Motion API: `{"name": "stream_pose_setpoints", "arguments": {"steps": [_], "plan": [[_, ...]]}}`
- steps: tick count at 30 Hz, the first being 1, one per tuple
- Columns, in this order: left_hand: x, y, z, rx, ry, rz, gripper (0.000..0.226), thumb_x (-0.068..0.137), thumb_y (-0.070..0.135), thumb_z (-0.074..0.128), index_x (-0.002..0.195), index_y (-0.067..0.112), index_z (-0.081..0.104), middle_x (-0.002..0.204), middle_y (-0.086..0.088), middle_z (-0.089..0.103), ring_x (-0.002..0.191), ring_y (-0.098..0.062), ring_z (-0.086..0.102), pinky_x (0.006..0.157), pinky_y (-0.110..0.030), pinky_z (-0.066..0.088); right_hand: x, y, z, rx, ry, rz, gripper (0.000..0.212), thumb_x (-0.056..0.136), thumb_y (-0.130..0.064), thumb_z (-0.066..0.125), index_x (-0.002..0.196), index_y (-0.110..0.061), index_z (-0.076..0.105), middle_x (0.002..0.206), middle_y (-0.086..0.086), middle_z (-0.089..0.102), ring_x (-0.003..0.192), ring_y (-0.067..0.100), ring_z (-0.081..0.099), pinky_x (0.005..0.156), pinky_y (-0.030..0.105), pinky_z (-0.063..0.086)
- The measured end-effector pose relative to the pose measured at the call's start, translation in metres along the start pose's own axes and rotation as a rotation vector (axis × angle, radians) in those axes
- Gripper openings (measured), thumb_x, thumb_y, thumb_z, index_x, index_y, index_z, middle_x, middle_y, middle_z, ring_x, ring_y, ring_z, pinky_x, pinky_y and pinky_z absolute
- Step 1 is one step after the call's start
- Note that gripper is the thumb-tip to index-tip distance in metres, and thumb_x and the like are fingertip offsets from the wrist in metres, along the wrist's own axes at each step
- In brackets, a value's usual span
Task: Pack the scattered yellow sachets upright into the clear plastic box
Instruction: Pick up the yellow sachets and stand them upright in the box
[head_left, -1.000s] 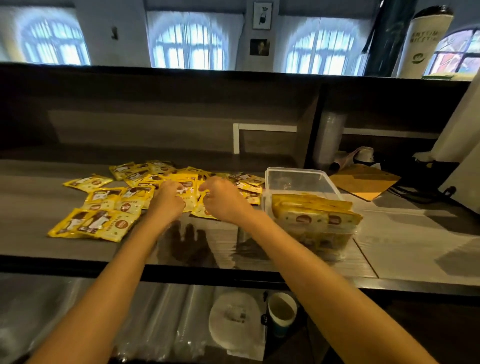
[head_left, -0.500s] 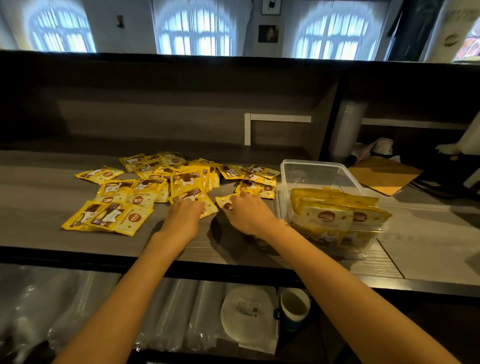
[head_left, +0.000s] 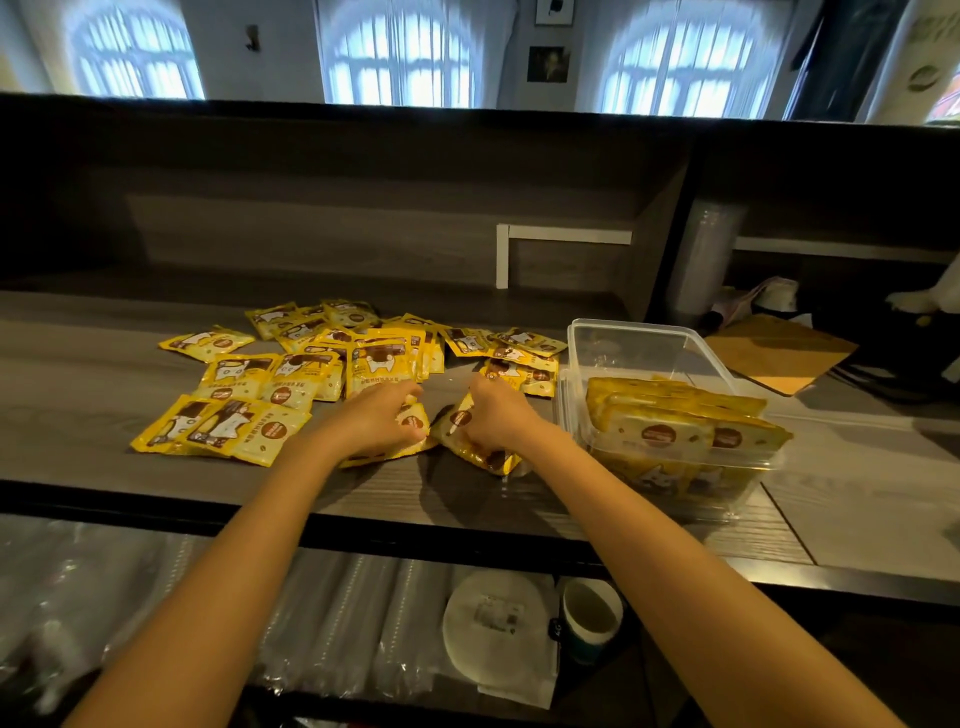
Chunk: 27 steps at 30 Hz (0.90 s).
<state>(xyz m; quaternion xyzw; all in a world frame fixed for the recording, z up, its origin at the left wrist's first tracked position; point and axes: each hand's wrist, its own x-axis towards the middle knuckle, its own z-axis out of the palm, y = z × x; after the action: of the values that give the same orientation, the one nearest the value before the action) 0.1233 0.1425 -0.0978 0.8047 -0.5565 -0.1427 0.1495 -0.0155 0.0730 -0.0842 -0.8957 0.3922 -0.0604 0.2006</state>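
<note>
Both hands down at the near edge of the spread. Left hand (head_left: 376, 423) curled over a small batch of sachets (head_left: 415, 422), pinning it flat to the wooden counter (head_left: 78, 374), probably to square the edges. Right hand (head_left: 498, 415) clamped on a second bundle (head_left: 462, 434), tipped up on edge, likely so it can drop in standing. Clear plastic box (head_left: 644, 340) just right of that hand, near half filled with upright packs, far half bare for more. Loose sachets (head_left: 291, 374) fanned out beyond, plenty left. Short carry to the box likely next.
</note>
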Motion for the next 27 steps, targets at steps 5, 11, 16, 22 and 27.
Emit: {"name": "stream_pose_setpoints", "arguments": {"steps": [5, 11, 16, 22, 27], "plan": [[-0.002, 0.008, -0.006, -0.090, 0.163, -0.165, 0.074, 0.074, 0.023, 0.076, 0.137, 0.007, 0.040, 0.146, -0.014, 0.033, 0.133, -0.028, 0.039, 0.104, -0.038, 0.039, -0.003, -0.004, -0.001, -0.027, 0.185, 0.068, 0.041, 0.084, -0.012, 0.062, 0.121, -0.002, 0.048, 0.126, 0.016, 0.045, 0.114, 0.033, 0.050, 0.086, 0.036, 0.045], [-0.007, 0.019, -0.022, -0.266, 0.357, -0.250, 0.051, 0.076, 0.017, 0.075, 0.120, 0.003, 0.055, 0.124, -0.015, 0.057, 0.104, -0.026, 0.057, 0.080, -0.035, 0.046, -0.004, -0.007, -0.008, 0.092, 0.357, 0.042, 0.027, 0.089, -0.018, 0.056, 0.111, -0.002, 0.052, 0.103, 0.012, 0.058, 0.097, 0.028, 0.056, 0.069, 0.033, 0.042], [-0.007, 0.037, -0.039, -0.558, 0.590, -0.184, 0.041, 0.077, 0.015, 0.073, 0.113, 0.007, 0.054, 0.113, -0.010, 0.057, 0.086, -0.016, 0.052, 0.052, -0.019, 0.037, -0.008, -0.018, -0.040, 0.206, 0.552, -0.024, 0.023, 0.092, -0.021, 0.053, 0.111, -0.006, 0.054, 0.105, 0.011, 0.062, 0.096, 0.027, 0.061, 0.074, 0.034, 0.052], [-0.002, 0.076, -0.056, -0.811, 0.792, 0.029, 0.024, 0.087, 0.006, 0.058, 0.110, 0.012, 0.060, 0.105, 0.001, 0.054, 0.079, -0.004, 0.052, 0.056, -0.010, 0.044, -0.012, -0.007, -0.084, 0.214, 0.831, -0.059, 0.018, 0.090, -0.016, 0.054, 0.083, -0.009, 0.070, 0.079, 0.007, 0.069, 0.077, 0.024, 0.064, 0.069, 0.039, 0.055], [0.003, 0.117, -0.057, -0.984, 0.736, 0.229, 0.018, 0.087, 0.004, 0.058, 0.098, 0.018, 0.059, 0.096, 0.004, 0.059, 0.086, -0.006, 0.059, 0.057, -0.010, 0.051, -0.030, 0.029, -0.124, 0.234, 0.992, -0.022, 0.021, 0.092, -0.022, 0.053, 0.091, -0.015, 0.073, 0.089, 0.009, 0.073, 0.084, 0.027, 0.066, 0.075, 0.037, 0.054]]}}
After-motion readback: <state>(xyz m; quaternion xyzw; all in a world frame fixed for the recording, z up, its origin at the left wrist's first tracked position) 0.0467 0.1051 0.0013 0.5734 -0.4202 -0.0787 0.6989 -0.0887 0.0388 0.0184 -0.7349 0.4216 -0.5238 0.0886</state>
